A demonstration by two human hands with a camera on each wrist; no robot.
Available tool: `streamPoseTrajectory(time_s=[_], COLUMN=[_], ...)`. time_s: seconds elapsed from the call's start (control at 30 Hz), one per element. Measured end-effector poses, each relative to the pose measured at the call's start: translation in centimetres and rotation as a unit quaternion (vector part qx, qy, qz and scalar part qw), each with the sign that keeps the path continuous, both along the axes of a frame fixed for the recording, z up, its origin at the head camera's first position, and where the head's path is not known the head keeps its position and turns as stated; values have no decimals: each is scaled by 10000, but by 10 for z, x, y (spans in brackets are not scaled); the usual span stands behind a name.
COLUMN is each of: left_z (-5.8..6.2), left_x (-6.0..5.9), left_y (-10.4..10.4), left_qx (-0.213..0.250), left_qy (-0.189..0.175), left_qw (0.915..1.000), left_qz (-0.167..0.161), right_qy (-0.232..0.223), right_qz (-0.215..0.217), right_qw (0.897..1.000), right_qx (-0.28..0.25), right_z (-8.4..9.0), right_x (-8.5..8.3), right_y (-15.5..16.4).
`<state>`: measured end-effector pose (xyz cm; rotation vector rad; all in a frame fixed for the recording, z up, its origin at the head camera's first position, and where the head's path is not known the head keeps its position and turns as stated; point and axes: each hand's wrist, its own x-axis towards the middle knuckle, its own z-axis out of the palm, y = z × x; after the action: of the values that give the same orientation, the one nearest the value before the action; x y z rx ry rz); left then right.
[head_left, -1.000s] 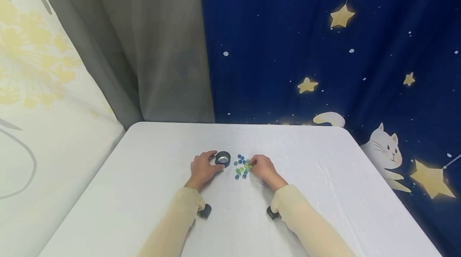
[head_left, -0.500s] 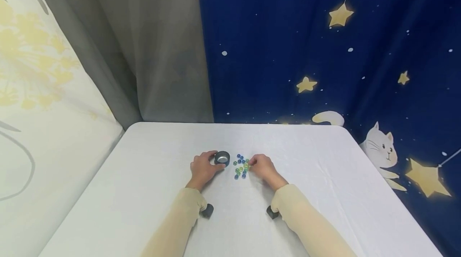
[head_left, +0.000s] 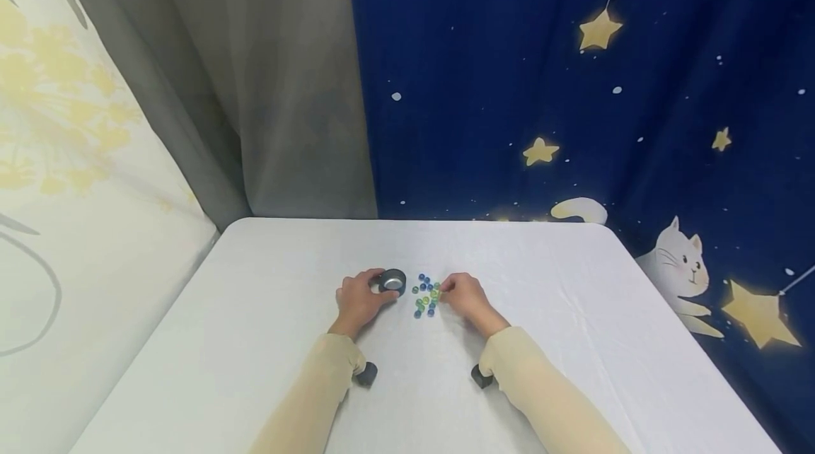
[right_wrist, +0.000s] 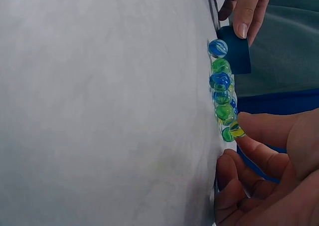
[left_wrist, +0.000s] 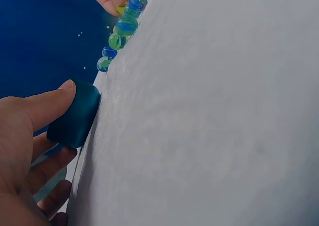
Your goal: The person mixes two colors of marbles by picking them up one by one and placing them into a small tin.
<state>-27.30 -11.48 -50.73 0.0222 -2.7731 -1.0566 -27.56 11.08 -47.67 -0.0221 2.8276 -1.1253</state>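
A small round dark metal tin [head_left: 392, 283] stands with its mouth up on the white table, left of a group of marbles [head_left: 425, 300]. My left hand [head_left: 360, 300] holds the tin from its left side, thumb at the near wall and fingers around the far side. In the left wrist view the tin [left_wrist: 77, 115] looks teal, with the thumb against its wall. My right hand [head_left: 467, 298] is at the right edge of the group. Its thumb and index finger pinch a yellow-streaked marble [right_wrist: 238, 129], the other fingers curled close over the table.
Several blue and green glass marbles [right_wrist: 220, 81] lie close together between the two hands. The white table [head_left: 305, 249] reaches back to a grey curtain [head_left: 299, 121] and a navy curtain with stars [head_left: 471, 121]. Black wrist devices [head_left: 366, 374] sit under both cuffs.
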Motion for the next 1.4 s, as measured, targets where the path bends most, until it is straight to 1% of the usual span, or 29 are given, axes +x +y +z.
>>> streamPoseTrajectory(time_s=[0.2,0.43,0.7,0.83,0.97,1.1,1.4], left_z=[1,1,3,4,7,9,9], left_x=[3,5,4,4,7,11,10], left_y=[1,2,1,1,2,4,5], left_qx=[-28,-53,3,-60,-146,-175,-162], left_qy=[19,-43,-29,-69,-43,-44,-42], left_qw=[10000,10000,10000,9999,9997,9996,9996], left_qz=[18,-18,-87,-136,-215,-217,-211], right_qy=[62,128,389,526,654,747,843], right_qz=[-67,-211,-183,-195,-206,-180,-186], right_qw=[9999,9994,9985,9976,9965,9956,9945], right_qx=[-123,-250,-324,-394,-470,-529,-595], right_z=[-1,1,2,5,7,8,8], right_x=[1,1,0,1,3,5,2], right_y=[0,-1,-3,-4,-6,-8,-13])
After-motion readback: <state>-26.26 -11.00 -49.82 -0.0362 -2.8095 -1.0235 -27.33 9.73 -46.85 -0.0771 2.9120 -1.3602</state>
